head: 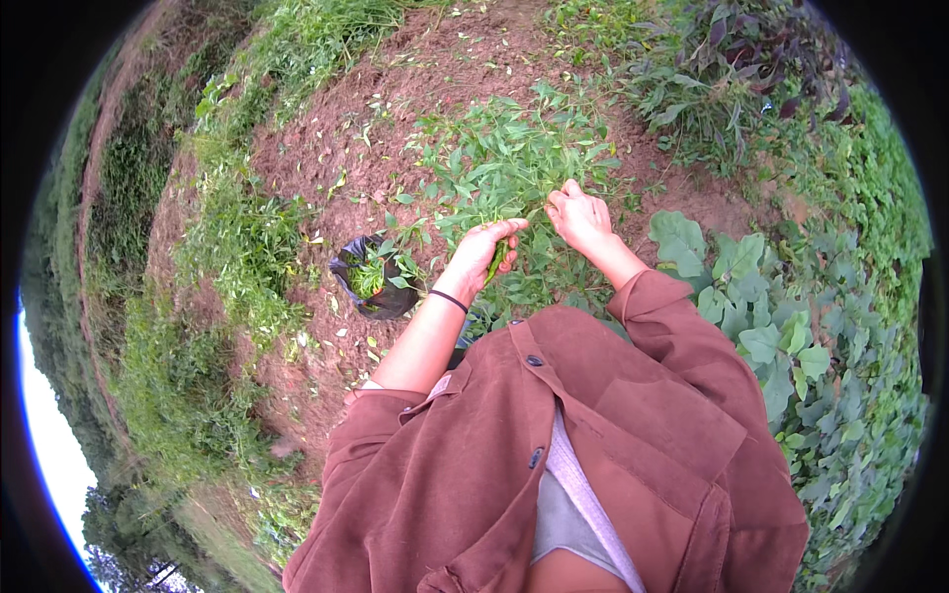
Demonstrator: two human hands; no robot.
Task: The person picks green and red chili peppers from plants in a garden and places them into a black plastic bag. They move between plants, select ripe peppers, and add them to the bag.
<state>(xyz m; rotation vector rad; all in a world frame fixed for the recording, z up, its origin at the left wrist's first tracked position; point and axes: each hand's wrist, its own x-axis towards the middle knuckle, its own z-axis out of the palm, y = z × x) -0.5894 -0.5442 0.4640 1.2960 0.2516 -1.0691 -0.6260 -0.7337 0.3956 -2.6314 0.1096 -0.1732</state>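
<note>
Several green chili peppers point(497, 261) are bunched in my left hand point(482, 248), with their tips poking out below the fingers. My right hand point(582, 217) reaches into the edge of a leafy pepper plant point(511, 156), thumb and fingers drawn together. Whether a stem or pepper sits between those fingertips is too small to tell. Left of my left forearm stands a black plastic bag point(393, 300), its mouth gaping. Green peppers point(365, 280) lie inside it, with a spot of red or orange among them.
Broad-leaved plants point(760, 341) grow close to my right sleeve. Dark purple-leaved plants point(741, 55) stand at the upper right. Reddish bare soil point(326, 141) with scattered leaves runs beyond and left of the pepper plant. Weeds point(252, 252) border it farther left.
</note>
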